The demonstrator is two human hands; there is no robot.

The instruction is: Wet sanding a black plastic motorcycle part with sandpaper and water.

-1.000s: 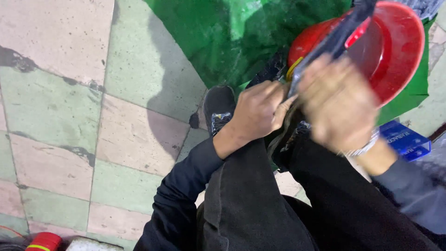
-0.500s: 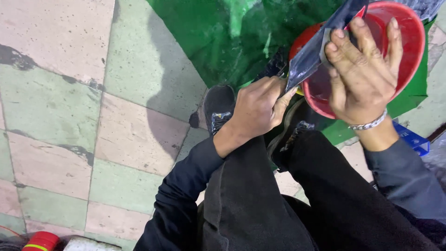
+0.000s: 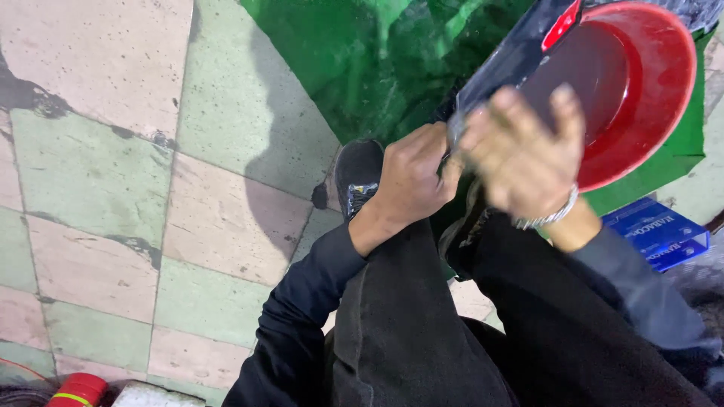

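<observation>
My left hand [image 3: 411,181] is clenched on the lower edge of this dark plastic pouch [image 3: 513,56], right hand [image 3: 524,154] blurry, spread flat on it, over the red bowl [image 3: 648,90] on green sheeting [image 3: 362,60].

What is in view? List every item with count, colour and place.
basin: 1, red, top right, on the green sheet
dark sheet: 1, dark blue-black with a red patch, over the basin's left rim, held by both hands
green sheet: 1, green, top centre floor
box: 1, blue, right edge
can: 1, red, bottom left corner
floor tiles: many, pale green and pink, left
shoe: 1, black, centre
trousers: black, bottom centre
bracelet: 1, silver, right wrist
left hand: grip on the dark sheet
right hand: blurred, on the dark sheet
</observation>
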